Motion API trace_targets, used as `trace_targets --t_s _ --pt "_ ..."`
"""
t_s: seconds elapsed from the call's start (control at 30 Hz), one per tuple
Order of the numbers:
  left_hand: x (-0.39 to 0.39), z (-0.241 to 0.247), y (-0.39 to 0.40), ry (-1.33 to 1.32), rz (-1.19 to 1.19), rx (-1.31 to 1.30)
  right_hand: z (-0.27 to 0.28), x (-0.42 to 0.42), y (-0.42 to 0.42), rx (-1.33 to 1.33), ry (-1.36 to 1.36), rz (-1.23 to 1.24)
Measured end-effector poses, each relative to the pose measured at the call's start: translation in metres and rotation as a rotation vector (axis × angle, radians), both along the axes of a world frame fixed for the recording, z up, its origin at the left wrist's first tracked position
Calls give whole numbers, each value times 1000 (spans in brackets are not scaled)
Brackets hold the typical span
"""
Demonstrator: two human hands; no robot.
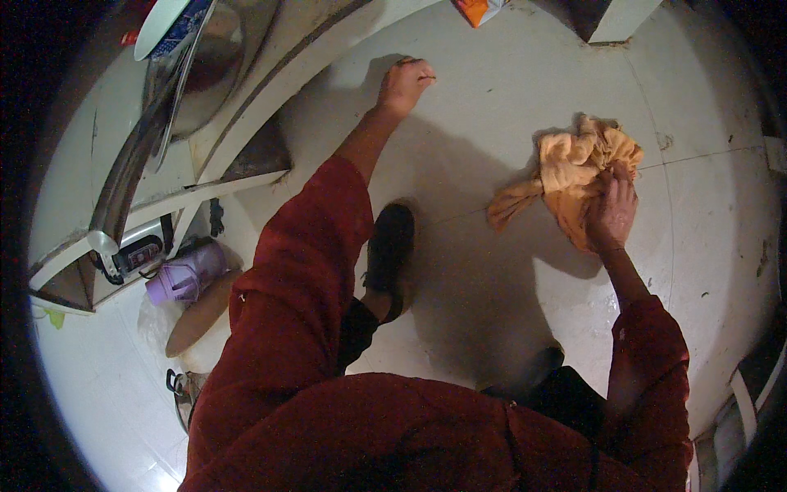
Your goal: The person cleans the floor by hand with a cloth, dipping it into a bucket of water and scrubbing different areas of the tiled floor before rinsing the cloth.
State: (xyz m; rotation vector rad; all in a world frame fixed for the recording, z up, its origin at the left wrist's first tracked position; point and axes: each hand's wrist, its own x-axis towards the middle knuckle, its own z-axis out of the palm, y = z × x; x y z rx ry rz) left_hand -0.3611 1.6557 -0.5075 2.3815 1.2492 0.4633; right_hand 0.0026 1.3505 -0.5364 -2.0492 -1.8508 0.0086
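Note:
An orange cloth [569,163], bunched and folded, lies on the pale tiled floor [467,123] at the right. My right hand [612,206] presses on its lower right part, with the fingers over the fabric. One twisted end of the cloth sticks out to the left. My left hand [407,79] is curled up above the floor at the upper middle, apart from the cloth, and nothing shows in it. Both forearms come out of dark red sleeves. A wet shine shows on the floor beside my right forearm.
My dark shoe [391,246] stands between the arms. At the left are a shelf unit [246,178] with metal cookware, a purple plastic container [187,273], a brown board [203,317] and a pot [184,393]. An orange and white packet [478,11] lies at the top edge.

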Motion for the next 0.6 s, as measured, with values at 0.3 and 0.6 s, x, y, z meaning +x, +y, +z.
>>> trace_targets --t_s 0.3,0.6 --pt "-10 1 20 171 -139 -319 -3 -5 4 31 14 3" --pt "113 -20 -163 -331 133 166 -6 5 -1 74 68 46"
